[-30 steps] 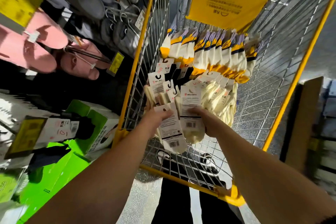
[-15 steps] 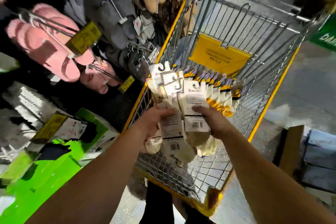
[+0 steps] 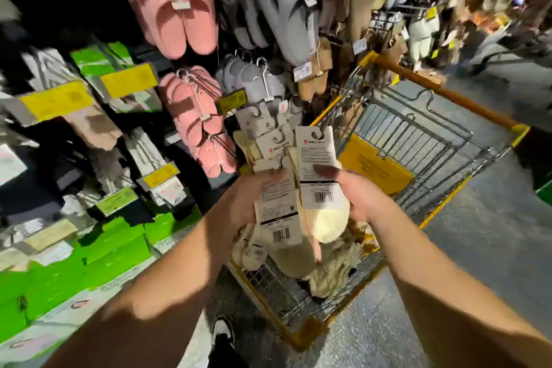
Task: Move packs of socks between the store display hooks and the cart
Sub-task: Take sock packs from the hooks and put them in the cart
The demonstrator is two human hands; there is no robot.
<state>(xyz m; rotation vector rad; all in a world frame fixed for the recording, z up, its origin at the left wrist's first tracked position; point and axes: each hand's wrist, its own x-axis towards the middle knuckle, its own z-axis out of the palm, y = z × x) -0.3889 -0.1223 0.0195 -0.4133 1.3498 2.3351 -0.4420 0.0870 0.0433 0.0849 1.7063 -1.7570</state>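
Sock packs (image 3: 298, 188) now lifted, both hands' fingers (image 3: 325, 171) clasping.

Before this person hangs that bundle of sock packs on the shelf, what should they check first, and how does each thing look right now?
1. Both hands hold the bundle: left hand and right hand grip the sock packs: ok.
2. Hanger holes on the card tops face up: ok.
3. Card tops lined up for one hook: fanned out, not ok.
4. A free display hook within reach: cannot tell; the picture is blurred.
5. Bundle lifted above the cart: ok.
6. Pink slippers hang close beside the bundle: possible snag, cannot tell.
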